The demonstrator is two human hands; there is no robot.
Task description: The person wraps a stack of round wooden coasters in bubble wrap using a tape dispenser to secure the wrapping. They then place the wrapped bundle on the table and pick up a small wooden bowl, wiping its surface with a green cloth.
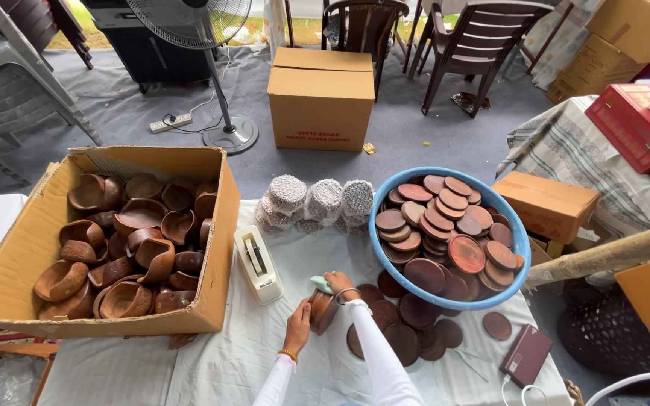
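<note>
Lower centre of frame: my left hand (297, 328) cups the brown wooden cup (323, 310) on its side against the white cloth (227, 361), fingers curled closed around it. My right hand (338, 284) pinches a pale green pad (322, 284) on the cup's upper edge. Risk: a loose hold lets the cup roll into the wooden discs (404, 334) beside it. Beyond, the blue basin (522, 248) overhangs the table edge and could tip.

Carton of bowls (118, 248) left, tape dispenser (257, 264) between, basin of lids (447, 237) right.
</note>
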